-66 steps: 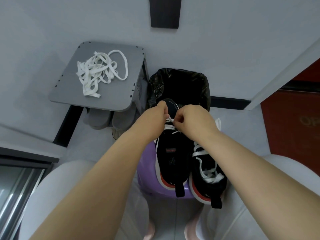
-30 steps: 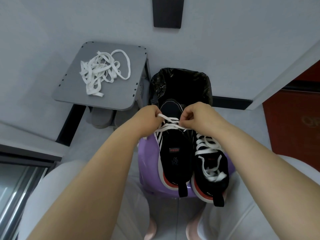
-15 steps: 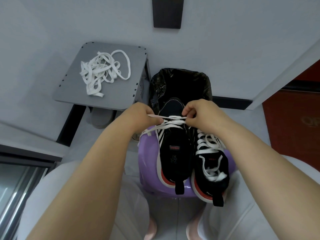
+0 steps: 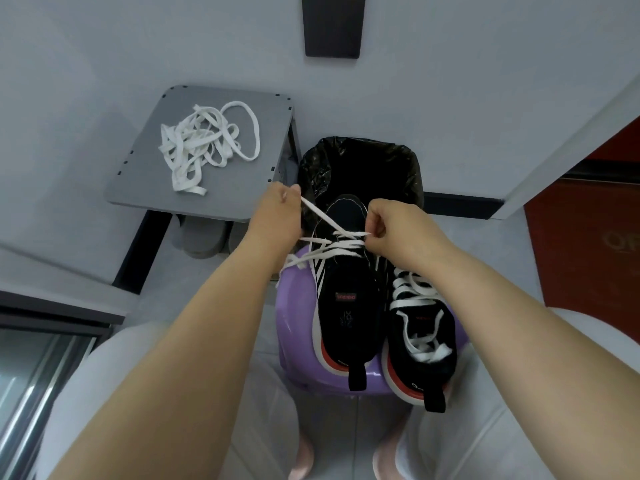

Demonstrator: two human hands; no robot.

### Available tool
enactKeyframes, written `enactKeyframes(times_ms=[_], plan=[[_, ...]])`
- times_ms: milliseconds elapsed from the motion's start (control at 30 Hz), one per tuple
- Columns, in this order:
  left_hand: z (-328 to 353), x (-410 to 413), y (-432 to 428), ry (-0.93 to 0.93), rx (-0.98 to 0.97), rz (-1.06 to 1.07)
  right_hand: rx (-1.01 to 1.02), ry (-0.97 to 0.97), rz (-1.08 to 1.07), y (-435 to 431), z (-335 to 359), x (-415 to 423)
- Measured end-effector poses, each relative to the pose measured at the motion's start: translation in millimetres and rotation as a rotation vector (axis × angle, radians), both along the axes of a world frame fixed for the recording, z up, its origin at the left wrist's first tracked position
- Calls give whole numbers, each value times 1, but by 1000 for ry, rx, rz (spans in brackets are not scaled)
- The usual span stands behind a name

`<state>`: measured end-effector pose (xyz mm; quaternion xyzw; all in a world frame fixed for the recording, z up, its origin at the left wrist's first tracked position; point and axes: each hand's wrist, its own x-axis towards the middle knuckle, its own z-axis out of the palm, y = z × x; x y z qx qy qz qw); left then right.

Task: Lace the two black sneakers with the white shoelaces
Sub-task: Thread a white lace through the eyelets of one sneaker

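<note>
Shoelace [image 4: 333, 233] stretched across the left sneaker [image 4: 349, 306] on a purple stool [image 4: 298, 308].
Left hand [image 4: 277, 220] fingers pinch one strand, lifted up and to the left; right hand [image 4: 398, 233] fingers pinch the lace by the toe-end eyelets. The laced sneaker [image 4: 423, 327] sits just beside.

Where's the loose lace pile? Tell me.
The pile of laces lies upper left in the head view, on the grey side table, left of the black-lined bin.

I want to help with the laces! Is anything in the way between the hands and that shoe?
Nothing visible is. The left hand and right hand both pinch the white lace right above the half-laced sneaker.
</note>
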<state>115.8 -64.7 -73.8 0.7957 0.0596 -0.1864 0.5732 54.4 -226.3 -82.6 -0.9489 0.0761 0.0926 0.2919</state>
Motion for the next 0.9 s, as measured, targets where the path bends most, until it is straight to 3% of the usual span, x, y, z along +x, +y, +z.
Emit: enactKeyframes(times_ms=[67, 100, 167, 300, 367, 533, 600, 700, 833, 900], plan=[[-1, 1, 6, -263, 349, -151, 7, 12, 3, 0, -1, 1], [-1, 2, 9, -299, 405, -202, 33, 34, -10, -1, -2, 1], [0, 2, 12, -218, 441, -308, 145, 96, -56, -4, -1, 2], [-7, 2, 11, -119, 696, -545, 263, 140, -91, -8, 5, 1], [-5, 2, 9, -135, 781, -543, 186, 124, -91, -8, 8, 1], [0, 11, 21, -83, 964, -494, -235, 48, -50, -9, 12, 3], [3, 10, 24, -59, 991, -456, -266, 50, -63, -10, 9, 3], [6, 8, 22, -122, 775, -369, -45, 167, -84, -12, 9, 2], [13, 0, 10, 9, 68, -165, 64, 167, -100, -15, 9, 2], [14, -1, 5, 102, -151, -69, 57, 170, -104, -15, 9, 2]])
